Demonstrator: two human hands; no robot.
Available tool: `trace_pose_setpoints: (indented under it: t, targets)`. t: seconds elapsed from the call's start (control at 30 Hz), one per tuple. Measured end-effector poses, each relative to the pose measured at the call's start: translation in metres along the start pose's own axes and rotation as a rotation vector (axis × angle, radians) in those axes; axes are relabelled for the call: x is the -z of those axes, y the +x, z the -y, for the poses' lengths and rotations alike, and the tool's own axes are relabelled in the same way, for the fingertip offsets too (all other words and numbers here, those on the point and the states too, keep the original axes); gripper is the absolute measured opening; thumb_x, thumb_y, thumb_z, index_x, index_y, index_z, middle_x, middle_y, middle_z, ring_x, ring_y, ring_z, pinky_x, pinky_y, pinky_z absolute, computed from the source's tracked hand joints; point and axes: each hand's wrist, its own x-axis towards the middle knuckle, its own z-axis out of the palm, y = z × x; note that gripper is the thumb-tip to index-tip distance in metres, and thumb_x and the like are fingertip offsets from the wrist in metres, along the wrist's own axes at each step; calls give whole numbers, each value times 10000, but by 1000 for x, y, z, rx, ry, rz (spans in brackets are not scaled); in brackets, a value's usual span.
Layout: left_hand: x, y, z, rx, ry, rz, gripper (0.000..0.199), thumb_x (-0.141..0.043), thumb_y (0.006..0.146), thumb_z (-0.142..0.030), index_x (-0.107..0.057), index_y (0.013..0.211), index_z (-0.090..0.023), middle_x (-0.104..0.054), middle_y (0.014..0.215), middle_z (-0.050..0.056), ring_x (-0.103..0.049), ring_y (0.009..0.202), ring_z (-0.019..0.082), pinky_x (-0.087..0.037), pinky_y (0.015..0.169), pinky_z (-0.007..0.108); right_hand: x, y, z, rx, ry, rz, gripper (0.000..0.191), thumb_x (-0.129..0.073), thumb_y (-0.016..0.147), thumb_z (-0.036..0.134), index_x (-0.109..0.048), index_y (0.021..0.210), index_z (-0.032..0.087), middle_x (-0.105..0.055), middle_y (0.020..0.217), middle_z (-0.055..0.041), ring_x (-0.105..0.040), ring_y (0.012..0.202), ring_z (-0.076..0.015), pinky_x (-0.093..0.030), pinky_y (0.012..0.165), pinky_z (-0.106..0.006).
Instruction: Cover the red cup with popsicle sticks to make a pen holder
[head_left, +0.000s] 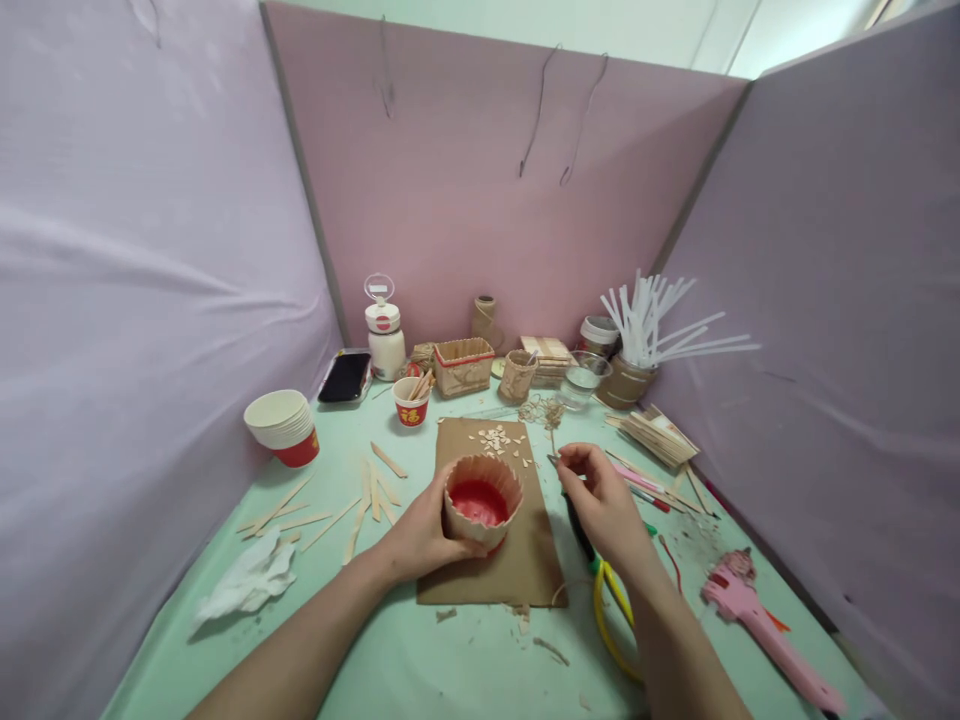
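Wooden cup (pixel 491 537): it was over the brown cardboard (pixel 536 570), red inside, with a ragged wooden rim; I couldn't tell whether it was resting or lifted.
Left hand (pixel 420 530): it was wrapped around the cup's side, thumb low across the front.
Right hand (pixel 609 500): its thumb and forefinger were pinched together on a dark tip (pixel 553 459), too small for me to identify, well clear of the cup.
Good hold: to my mind, a low, even grip kept the rim free; squeezing harder risked bending the wall.
Wood chips (pixel 495 437): they lay loose behind the cup; such light pieces called for a fingertip touch.
Paper cup (pixel 411 413): several wooden sticks (pixel 422 386) stood in it.
Stacked cups (pixel 291 430): nested together at the left, the top one showing nothing inside.
Basket (pixel 463 375): its contents were hidden.
Small pot (pixel 517 382): something thin poked out.
Clear bowl (pixel 582 388): perhaps liquid; I couldn't be sure.
Brown pot (pixel 628 387): white straws (pixel 639 320) fanned out of it.
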Motion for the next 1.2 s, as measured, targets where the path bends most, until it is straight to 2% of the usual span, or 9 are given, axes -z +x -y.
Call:
trace_pose_setpoints:
  t: [0.13,0.23,0.4,0.47,0.57,0.67,0.87,1.03,1.2]
  targets:
    - [1,-1,8,44,17,-2,1035,-820,567,-383,-244,1416,-248,-425,1418,114,-396,1303,331,-323,1081,477,24,49,-1,50,-461,49,249,-529,827,389,-567,987,201,-602,1008,-95,-594,855,-218,-461,767,-346]
    - [2,-2,13,69,30,3,1094,-820,563,-394,-194,1448,-244,-431,1414,120,-393,1305,342,-319,1080,483,27,102,-18,-99,-811,101,384,-547,833,388,-540,1133,149,-557,1169,-161,-592,979,-238,-431,851,-343]
    - [1,-2,14,39,54,-8,1149,-843,510,-392,-200,1448,-230,-367,1452,129,-353,1328,342,-293,1099,479,2,152,-55,-203,-886,184,645,-733,669,455,-559,1172,92,-562,1169,-233,-605,989,-287,-442,812,-339]
    - [0,-2,13,28,61,-14,1158,-846,504,-389,-194,1447,-221,-380,1441,135,-363,1322,340,-292,1100,478,-8,155,-64,-185,-892,186,560,-729,686,402,-595,1134,93,-596,1138,-228,-605,992,-286,-434,817,-333]
    - [-2,-2,12,12,83,-16,1142,-839,515,-397,-200,1443,-213,-399,1427,139,-369,1319,340,-291,1102,476,-14,152,-68,-147,-893,140,235,-611,774,237,-681,959,110,-675,999,-194,-623,949,-278,-426,799,-324]
    - [-2,-3,12,17,103,-24,1145,-834,519,-407,-192,1446,-206,-382,1438,144,-341,1337,347,-260,1118,482,-6,149,-57,-86,-880,35,236,-495,805,165,-702,913,129,-701,957,-169,-633,913,-268,-424,778,-320]
    - [1,-3,16,-22,55,-6,1191,-847,486,-349,-173,1457,-206,-258,1507,146,-256,1387,332,-195,1150,466,31,145,-19,92,-780,-177,280,-461,831,243,-678,974,138,-698,971,-122,-620,888,-226,-434,803,-317]
    - [7,-8,8,-52,38,33,1171,-862,447,-307,-245,1435,-188,-336,1471,159,-295,1371,335,-218,1138,471,63,138,13,246,-371,-376,155,-515,773,207,-656,801,146,-658,697,-52,-617,671,-182,-475,664,-313]
    - [21,-38,-25,-67,90,-197,950,-824,545,-346,-369,1369,-220,-396,1441,150,-352,1342,318,-282,1094,479,95,96,67,346,-189,-330,97,-585,770,241,-644,766,164,-619,665,-31,-571,577,-143,-454,560,-296]
